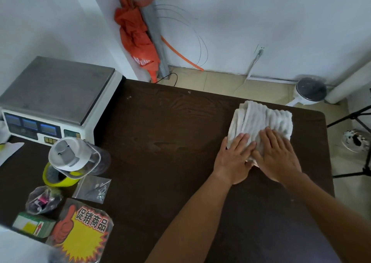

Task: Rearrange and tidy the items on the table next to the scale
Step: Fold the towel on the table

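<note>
We list: white ribbed towel [261, 122]; dark brown wood-grain counter [170, 122]; white scale [58, 100], grey pan; yellow-red sign [84, 234]; lime-green cup [58, 179]; orange umbrella [136, 35].

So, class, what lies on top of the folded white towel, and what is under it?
The left hand and right hand rest flat on the near part of the towel. It lies on the dark table; anything beneath is hidden.

White walls [261, 11] meet a beige tiled floor [220, 84]. A grey metal duct [154, 33] descends the corner, a folded orange umbrella [134, 31] against it. Foreground: dark wood-grain bench [170, 132]. Right: black tripod [351, 116].
</note>
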`<state>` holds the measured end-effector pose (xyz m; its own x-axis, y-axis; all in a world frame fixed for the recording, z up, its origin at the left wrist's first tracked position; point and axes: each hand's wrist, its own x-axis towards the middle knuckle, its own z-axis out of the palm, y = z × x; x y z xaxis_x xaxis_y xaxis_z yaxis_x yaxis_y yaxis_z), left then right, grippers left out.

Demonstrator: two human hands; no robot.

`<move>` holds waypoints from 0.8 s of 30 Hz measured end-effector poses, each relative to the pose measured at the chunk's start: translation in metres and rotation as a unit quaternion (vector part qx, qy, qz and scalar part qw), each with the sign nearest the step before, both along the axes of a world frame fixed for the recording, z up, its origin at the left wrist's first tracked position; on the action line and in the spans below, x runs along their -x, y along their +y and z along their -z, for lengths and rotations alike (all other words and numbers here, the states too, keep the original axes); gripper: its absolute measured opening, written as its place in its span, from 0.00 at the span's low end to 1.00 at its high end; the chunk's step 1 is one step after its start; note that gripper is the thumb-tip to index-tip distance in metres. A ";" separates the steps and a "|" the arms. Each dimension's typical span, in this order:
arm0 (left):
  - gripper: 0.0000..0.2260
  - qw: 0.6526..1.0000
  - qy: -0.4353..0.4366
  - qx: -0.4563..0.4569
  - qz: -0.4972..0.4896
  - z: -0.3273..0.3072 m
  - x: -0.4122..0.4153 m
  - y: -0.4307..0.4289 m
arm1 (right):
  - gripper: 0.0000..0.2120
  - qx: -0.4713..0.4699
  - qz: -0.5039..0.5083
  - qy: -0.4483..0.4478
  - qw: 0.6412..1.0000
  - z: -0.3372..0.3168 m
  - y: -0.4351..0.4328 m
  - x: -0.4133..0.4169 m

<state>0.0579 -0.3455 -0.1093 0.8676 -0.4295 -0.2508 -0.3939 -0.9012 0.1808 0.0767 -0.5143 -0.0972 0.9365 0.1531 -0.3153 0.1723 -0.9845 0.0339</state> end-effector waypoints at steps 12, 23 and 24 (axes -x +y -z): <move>0.29 0.996 0.022 0.040 -0.079 -0.005 -0.035 0.098 | 0.35 -0.099 -0.039 0.036 0.994 -0.002 0.097 -0.057; 0.38 0.993 0.022 0.059 -0.103 -0.001 0.032 0.099 | 0.36 -0.135 -0.040 0.035 0.989 0.003 0.099 0.002; 0.38 0.992 0.026 0.056 -0.107 -0.001 0.042 0.098 | 0.36 -0.138 -0.043 0.032 0.989 0.003 0.099 0.011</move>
<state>0.0161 -0.2478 -0.1079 0.9289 -0.2641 -0.2595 -0.1824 -0.9363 0.3000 0.0658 -0.4151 -0.1002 0.8958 0.3194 -0.3091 0.2481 -0.9363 -0.2485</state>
